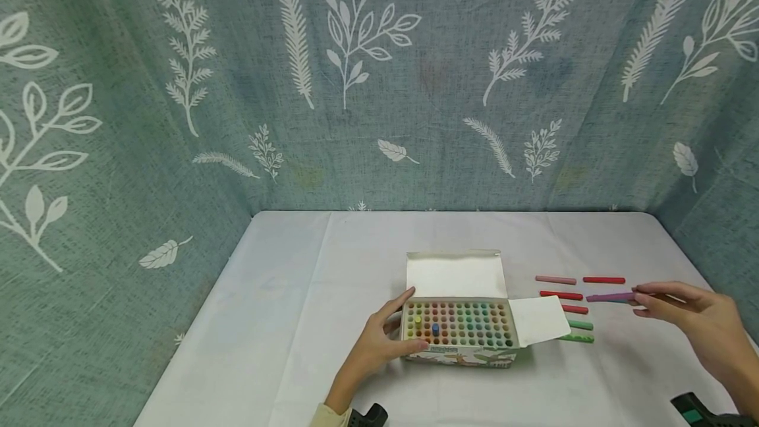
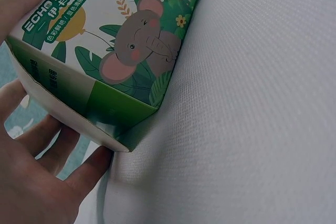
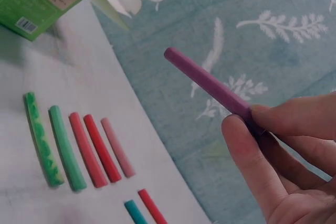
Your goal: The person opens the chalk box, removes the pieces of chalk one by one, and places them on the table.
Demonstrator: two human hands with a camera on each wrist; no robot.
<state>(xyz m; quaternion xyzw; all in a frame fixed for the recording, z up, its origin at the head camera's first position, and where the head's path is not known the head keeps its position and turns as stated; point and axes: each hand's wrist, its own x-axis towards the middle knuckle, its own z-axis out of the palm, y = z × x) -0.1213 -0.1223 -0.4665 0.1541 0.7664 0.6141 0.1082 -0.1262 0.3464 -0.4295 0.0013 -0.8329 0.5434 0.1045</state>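
My right hand (image 1: 696, 312) pinches a purple chalk stick (image 3: 210, 83) at one end between thumb and fingers. In the head view the stick points left, overlapping a teal chalk. My left hand (image 1: 385, 335) grips the left end of an open chalk box (image 1: 468, 356), thumb at the front edge and fingers around the side. A grid of holes fills the box's top. A yellow chalk (image 1: 418, 322) and a blue chalk (image 1: 435, 329) poke up from it. The left wrist view shows the printed elephant (image 2: 142, 45) on the box, with my fingers beside its side flap (image 2: 63, 111).
Right of the box lie a pink chalk (image 3: 118, 147), red chalks (image 1: 603, 280), a green chalk (image 3: 67, 148), a mottled green chalk (image 3: 43, 140) and a teal chalk (image 3: 136, 212). The box's white lid (image 1: 455, 274) stands up behind; its side flap (image 1: 539, 320) spreads right over some chalk ends.
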